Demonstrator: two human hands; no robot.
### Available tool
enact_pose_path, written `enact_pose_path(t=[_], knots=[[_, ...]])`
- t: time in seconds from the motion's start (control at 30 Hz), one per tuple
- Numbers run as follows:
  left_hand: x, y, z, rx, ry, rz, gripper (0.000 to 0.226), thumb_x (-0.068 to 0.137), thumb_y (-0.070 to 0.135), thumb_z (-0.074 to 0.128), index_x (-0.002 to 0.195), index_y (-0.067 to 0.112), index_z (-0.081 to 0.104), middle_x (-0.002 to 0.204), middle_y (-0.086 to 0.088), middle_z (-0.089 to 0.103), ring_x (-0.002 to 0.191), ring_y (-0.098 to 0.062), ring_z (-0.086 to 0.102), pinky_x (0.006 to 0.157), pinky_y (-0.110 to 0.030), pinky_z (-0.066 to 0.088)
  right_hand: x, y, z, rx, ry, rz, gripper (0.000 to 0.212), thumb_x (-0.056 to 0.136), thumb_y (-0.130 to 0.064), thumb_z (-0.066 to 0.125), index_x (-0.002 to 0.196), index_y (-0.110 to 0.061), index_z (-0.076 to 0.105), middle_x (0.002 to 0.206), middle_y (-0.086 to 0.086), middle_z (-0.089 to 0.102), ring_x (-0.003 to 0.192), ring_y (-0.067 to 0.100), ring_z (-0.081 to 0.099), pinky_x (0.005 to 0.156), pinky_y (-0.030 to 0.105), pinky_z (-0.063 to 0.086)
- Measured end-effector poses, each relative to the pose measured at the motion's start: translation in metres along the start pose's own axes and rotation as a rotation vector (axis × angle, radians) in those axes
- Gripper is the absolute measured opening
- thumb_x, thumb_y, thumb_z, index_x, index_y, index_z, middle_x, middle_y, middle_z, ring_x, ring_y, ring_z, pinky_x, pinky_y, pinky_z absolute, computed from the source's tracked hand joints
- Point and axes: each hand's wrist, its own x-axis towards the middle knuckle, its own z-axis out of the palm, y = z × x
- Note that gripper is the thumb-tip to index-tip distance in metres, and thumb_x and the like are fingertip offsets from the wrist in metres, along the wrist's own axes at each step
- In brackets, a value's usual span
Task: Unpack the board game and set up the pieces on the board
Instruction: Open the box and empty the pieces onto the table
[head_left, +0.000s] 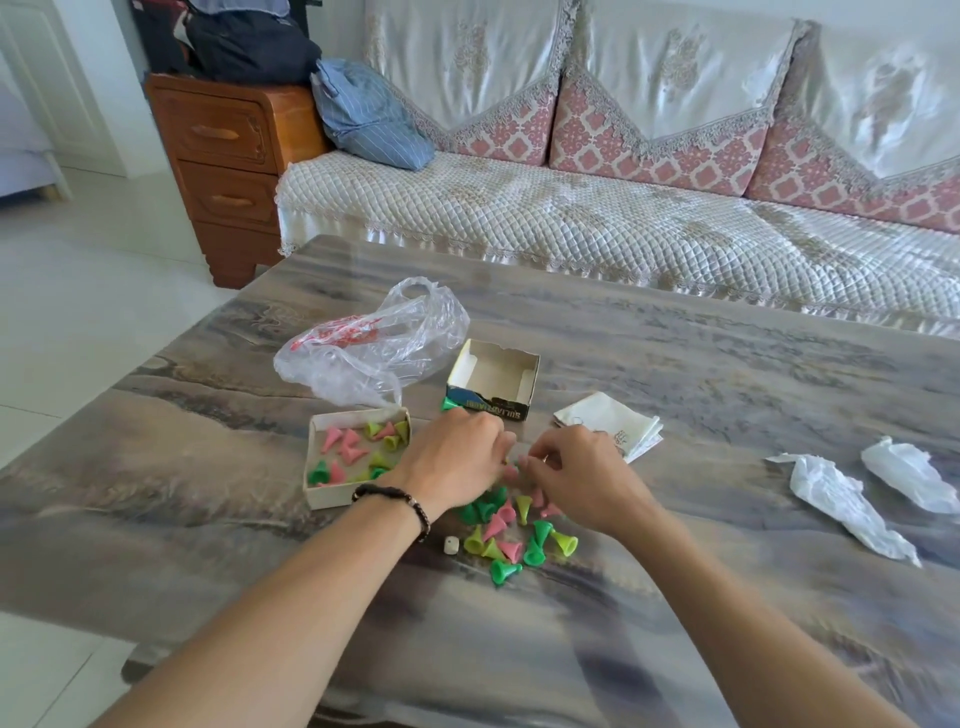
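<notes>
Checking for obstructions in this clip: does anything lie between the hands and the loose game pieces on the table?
Nothing visible does. Both hands, left and right, are right at the far edge of the pile of pieces, fingers curled over it. The die sits just left of the pile, and the box tray is off to the left.

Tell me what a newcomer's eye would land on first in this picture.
First, the pile of bright cone pieces in green, pink and yellow, loose on the table under the left hand and right hand. Next, the open box to the left holding more cones, with the crumpled clear bag behind it and an empty box standing beside the bag.
</notes>
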Motion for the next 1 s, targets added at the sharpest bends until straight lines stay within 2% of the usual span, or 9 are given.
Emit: enact_pose_path(t=[0.13,0.27,0.4,0.5,0.57,0.7,0.87,0.93,1.0], knots=[[-0.005,-0.006,-0.023,-0.003,-0.026,0.017,0.038,0.101,0.029,0.035,0.068,0.016,0.048,0.059,0.0,0.051,0.06,-0.021,0.053,0.054,-0.034,0.036,0.0,-0.005,-0.01,-0.05,-0.028,-0.02,0.023,0.092,-0.016,0.048,0.075,-0.015,0.064,0.067,-0.003,0.067,0.063,0.009,0.058,0.051,0.012,0.039],[-0.028,-0.024,-0.054,-0.047,0.112,-0.017,0.025,0.099,0.026,0.04,0.086,0.021,0.062,0.071,0.007,0.063,0.066,-0.013,0.058,0.057,-0.029,0.044,0.003,-0.018,-0.013,-0.105,0.05,-0.073,0.023,0.093,-0.017,0.045,0.089,-0.012,0.067,0.087,0.004,0.069,0.083,0.022,0.061,0.072,0.035,0.05],[-0.073,-0.074,-0.066,0.034,0.346,-0.175,0.013,0.093,0.016,0.052,0.095,0.02,0.065,0.085,0.007,0.066,0.078,-0.017,0.061,0.056,-0.028,0.04,0.011,-0.046,0.0,-0.094,0.074,-0.257,0.024,0.094,-0.018,0.047,0.103,-0.015,0.069,0.099,0.002,0.066,0.092,0.022,0.061,0.08,0.039,0.05],[-0.085,-0.1,-0.066,0.084,0.248,-0.218,0.017,0.089,0.018,0.055,0.103,0.021,0.063,0.097,0.005,0.065,0.096,-0.02,0.058,0.069,-0.032,0.045,0.023,-0.073,0.015,-0.087,0.026,-0.402,0.028,0.092,-0.014,0.052,0.116,-0.015,0.065,0.108,0.002,0.062,0.099,0.02,0.06,0.085,0.034,0.048],[-0.086,-0.106,-0.066,0.081,0.157,-0.188,0.025,0.086,0.034,0.055,0.107,0.022,0.063,0.098,0.005,0.064,0.101,-0.017,0.055,0.077,-0.034,0.047,0.036,-0.091,0.027,-0.12,-0.059,-0.484,0.031,0.088,-0.012,0.055,0.117,-0.017,0.065,0.108,0.001,0.062,0.1,0.021,0.059,0.086,0.035,0.049],[-0.089,-0.118,-0.061,0.052,0.047,-0.138,0.062,0.073,0.072,0.047,0.118,0.03,0.057,0.103,0.012,0.063,0.108,-0.009,0.047,0.084,-0.034,0.047,0.062,-0.117,0.043,-0.324,-0.245,-0.593,0.037,0.089,-0.034,0.058,0.126,-0.03,0.059,0.097,0.001,0.058,0.09,0.023,0.058,0.08,0.04,0.051],[-0.092,-0.128,-0.058,0.064,0.002,-0.13,0.081,0.067,0.087,0.041,0.128,0.034,0.046,0.119,0.013,0.054,0.112,-0.01,0.049,0.088,-0.036,0.047,0.072,-0.124,0.049,-0.427,-0.359,-0.607,0.057,0.09,-0.044,0.058,0.142,-0.039,0.036,0.104,0.001,0.045,0.09,0.025,0.058,0.083,0.039,0.049],[-0.092,-0.129,-0.056,0.074,-0.009,-0.131,0.082,0.067,0.087,0.04,0.131,0.035,0.043,0.121,0.013,0.052,0.114,-0.01,0.048,0.088,-0.037,0.047,0.071,-0.122,0.049,-0.434,-0.355,-0.577,0.051,0.09,-0.046,0.058,0.138,-0.033,0.044,0.102,0.002,0.043,0.089,0.026,0.058,0.082,0.038,0.049],[-0.091,-0.13,-0.055,0.088,-0.023,-0.129,0.083,0.068,0.088,0.037,0.134,0.036,0.04,0.122,0.012,0.049,0.115,-0.011,0.046,0.088,-0.037,0.047,0.068,-0.121,0.05,-0.474,-0.366,-0.522,0.043,0.092,-0.046,0.057,0.124,-0.017,0.056,0.107,0.005,0.044,0.092,0.029,0.059,0.084,0.042,0.048]])
